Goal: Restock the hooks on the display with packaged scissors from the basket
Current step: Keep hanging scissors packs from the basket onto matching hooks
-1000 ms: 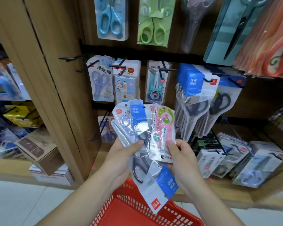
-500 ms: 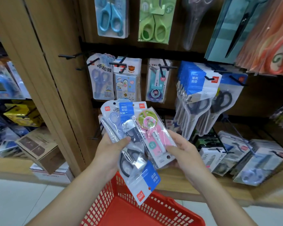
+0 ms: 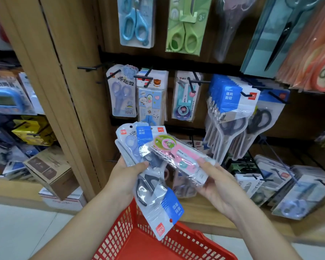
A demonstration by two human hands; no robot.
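Low in the middle, under both forearms: red basket (image 3: 120, 231), lattice walls and plain red floor in the visible part. Above its rim and clear of it, held up in front of the display (image 3: 176, 65): fan of scissors packets (image 3: 139, 147). Gripped by the left hand (image 3: 124, 177), thumb pressed flat across the fronts, fingers curled behind and mostly hidden. In that fan, from the left: lilac-handled pair (image 3: 129, 142) with a round hang hole at the top, blue-header packet (image 3: 144, 133) overlapping it, and black-handled pair (image 3: 154, 196) hanging upside down, blue card end lowest, toward the basket. Across the front of the fan, tilted down to the right: pink packet (image 3: 184, 158) with a green round end uppermost. Pinched at its lower end by the right hand (image 3: 219, 186), thumb on top, fingers cupped loosely underneath. Touching the left-hand packets at its upper end; whether also caught under the left thumb, cannot tell. Behind, along the display's black rail: bare hook (image 3: 88, 68) at the far left, then hung lilac scissors (image 3: 122, 98), cartoon card (image 3: 151, 102), teal packet (image 3: 184, 98) and a thick hanging stack of blue-header packets (image 3: 229, 109) further right. Higher up, blue scissors card (image 3: 137, 21) and green scissors card (image 3: 186, 25); lower right, more packets leaning on a wire rack (image 3: 259, 177)
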